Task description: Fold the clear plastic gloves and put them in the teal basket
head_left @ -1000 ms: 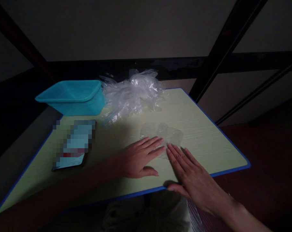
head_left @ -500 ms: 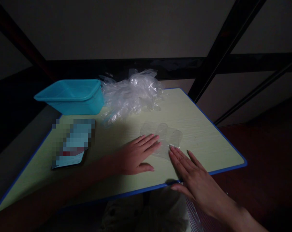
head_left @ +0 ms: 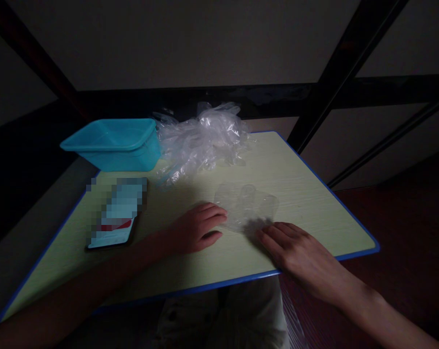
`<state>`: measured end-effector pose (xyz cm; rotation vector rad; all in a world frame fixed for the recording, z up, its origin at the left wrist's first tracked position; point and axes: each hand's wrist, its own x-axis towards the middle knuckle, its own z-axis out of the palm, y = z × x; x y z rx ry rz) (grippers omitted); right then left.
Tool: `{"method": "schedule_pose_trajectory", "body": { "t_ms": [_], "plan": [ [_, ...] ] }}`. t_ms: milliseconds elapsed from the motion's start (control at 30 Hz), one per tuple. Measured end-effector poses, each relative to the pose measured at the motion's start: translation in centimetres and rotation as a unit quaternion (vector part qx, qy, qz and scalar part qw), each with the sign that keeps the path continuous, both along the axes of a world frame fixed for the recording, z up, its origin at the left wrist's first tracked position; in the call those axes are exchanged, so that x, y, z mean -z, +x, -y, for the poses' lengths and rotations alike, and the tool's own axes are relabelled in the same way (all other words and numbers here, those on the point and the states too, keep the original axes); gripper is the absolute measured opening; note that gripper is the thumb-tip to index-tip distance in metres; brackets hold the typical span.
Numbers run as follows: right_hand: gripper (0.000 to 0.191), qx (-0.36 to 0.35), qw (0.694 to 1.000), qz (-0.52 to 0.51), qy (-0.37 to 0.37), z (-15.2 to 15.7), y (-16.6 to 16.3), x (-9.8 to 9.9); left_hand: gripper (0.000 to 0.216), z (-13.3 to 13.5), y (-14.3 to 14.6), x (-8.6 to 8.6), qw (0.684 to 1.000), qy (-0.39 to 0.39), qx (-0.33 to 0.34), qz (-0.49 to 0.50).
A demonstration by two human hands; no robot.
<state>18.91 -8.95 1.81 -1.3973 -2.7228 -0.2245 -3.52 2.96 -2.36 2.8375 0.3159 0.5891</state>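
Note:
A flat clear plastic glove [head_left: 247,204] lies on the pale green table [head_left: 306,203], fingers pointing away from me. My left hand [head_left: 195,228] rests on the table at the glove's left edge, its fingers curled and its fingertips pressed together on the plastic. At the glove's near edge is my right hand [head_left: 299,252], fingers bent, with the tips pinching the plastic. Both forearms reach in from the table's front edge.
A heap of crumpled clear plastic gloves [head_left: 203,138] sits at the back of the table, beside a turquoise plastic tub [head_left: 114,143] at the back left. A phone [head_left: 116,215] lies at the left. Dark metal bars [head_left: 324,72] cross behind the table.
Both hands were flat with fingers stretched over the glove's near end. They have drawn back toward me and their fingers have curled onto its edges.

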Motion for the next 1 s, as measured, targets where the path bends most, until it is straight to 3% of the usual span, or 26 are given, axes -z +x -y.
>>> {"method": "schedule_pose_trajectory", "body": {
  "t_ms": [133, 467, 700, 833, 1000],
  "plan": [
    [0.036, -0.001, 0.999, -0.040, 0.011, 0.2, 0.3, 0.4, 0.023, -0.1, 0.0, 0.1, 1.000, -0.003, 0.000, 0.005],
    [0.029, 0.032, 0.984, -0.171, 0.046, 0.1, 1.7, 2.9, 0.019, -0.2, 0.3, 0.0, 1.000, -0.005, -0.007, 0.026],
    [0.023, 0.072, 0.946, -0.311, 0.052, -0.1, 2.2, 2.2, 0.020, -0.5, 0.5, 0.7, 0.996, 0.011, -0.048, 0.078],
    [0.017, 0.101, 0.923, -0.359, 0.092, -0.1, 2.3, 1.0, 0.019, 0.0, 0.3, -1.1, 0.986, -0.017, -0.083, 0.146],
    [0.010, 0.130, 0.905, -0.384, 0.129, 0.8, 2.2, -1.0, 0.015, 1.3, -0.2, -5.6, 0.971, -0.137, -0.112, 0.158]
  ]
}}
